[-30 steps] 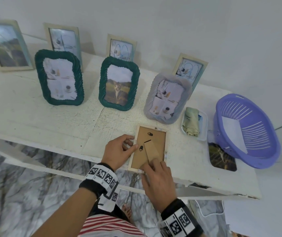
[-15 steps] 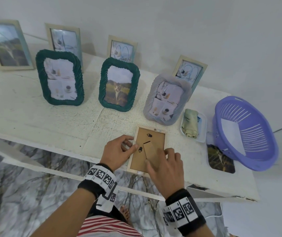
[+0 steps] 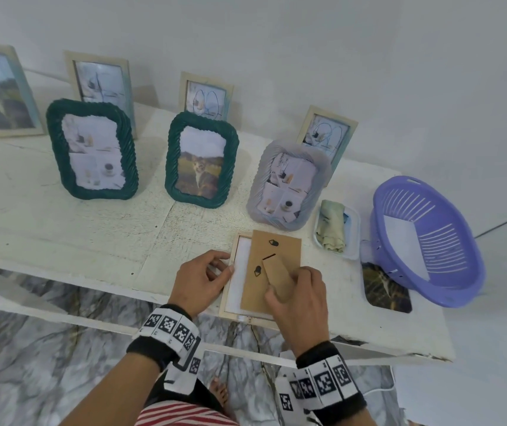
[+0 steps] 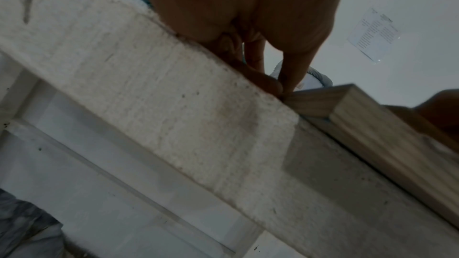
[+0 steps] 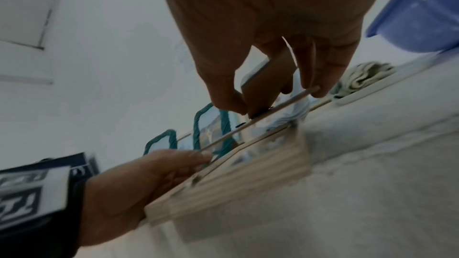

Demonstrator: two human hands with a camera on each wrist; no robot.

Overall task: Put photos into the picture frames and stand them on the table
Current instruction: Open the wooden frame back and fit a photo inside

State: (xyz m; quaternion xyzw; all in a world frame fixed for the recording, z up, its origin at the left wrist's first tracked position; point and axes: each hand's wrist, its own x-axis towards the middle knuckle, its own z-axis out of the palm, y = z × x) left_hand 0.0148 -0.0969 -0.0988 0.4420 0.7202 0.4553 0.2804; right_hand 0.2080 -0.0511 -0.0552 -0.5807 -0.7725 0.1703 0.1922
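White-painted table against a pale wall is seen across the middle of the head view; seven filled frames are stood along its upper half. At lower centre a light wooden frame lies face down at the near table edge. Its brown backing board is now lifted and shifted toward the right, so a white strip inside the frame is exposed; half a second ago the board was seated flush. The right hand is closed on the board, its easel leg pinched by the thumb and fingers. The left hand is held against the frame's left rail, fingers curled, thumb and fingertips pressing the wood. A loose photo lies at lower right, partly under the purple basket. Judgement: the frame is being opened, and the photo is not yet inserted.
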